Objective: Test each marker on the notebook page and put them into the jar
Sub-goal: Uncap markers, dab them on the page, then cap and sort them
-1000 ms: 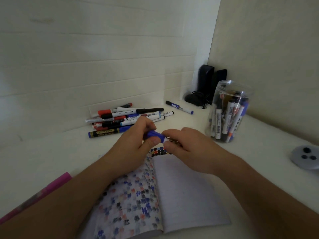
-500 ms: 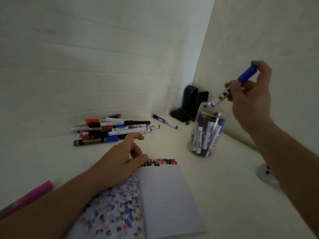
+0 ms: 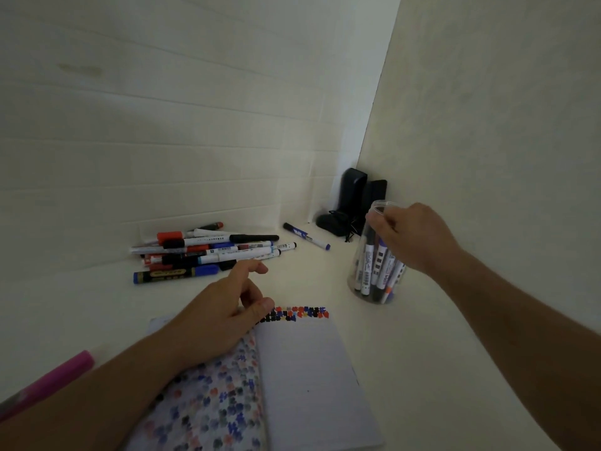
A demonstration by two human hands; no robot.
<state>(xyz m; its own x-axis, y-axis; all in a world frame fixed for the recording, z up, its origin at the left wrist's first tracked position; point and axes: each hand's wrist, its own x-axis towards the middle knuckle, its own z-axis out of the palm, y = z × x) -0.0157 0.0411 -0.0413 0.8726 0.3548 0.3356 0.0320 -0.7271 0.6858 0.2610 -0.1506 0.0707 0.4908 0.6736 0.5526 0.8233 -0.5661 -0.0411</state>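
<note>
An open notebook [image 3: 309,369] lies in front of me, with a row of coloured test marks [image 3: 299,314] along the top of its right page. My left hand [image 3: 221,317] rests on the left page, fingers relaxed and forefinger stretched forward. A clear plastic jar [image 3: 374,281] stands to the right with several markers upright inside. My right hand [image 3: 416,239] hovers at the jar's mouth, its fingers loosely bent, and I see nothing held in it. A pile of red, black and blue markers [image 3: 211,252] lies beyond the notebook by the back wall.
One blue-capped marker [image 3: 305,236] lies alone between the pile and the jar. Black devices [image 3: 351,203] stand in the corner behind the jar. A pink object [image 3: 48,382] lies at the lower left. Walls close in at the back and right.
My right hand carried the blue-capped marker from the notebook up over the jar, then came down to the jar's mouth; the marker is no longer in its fingers. My left hand stayed on the notebook.
</note>
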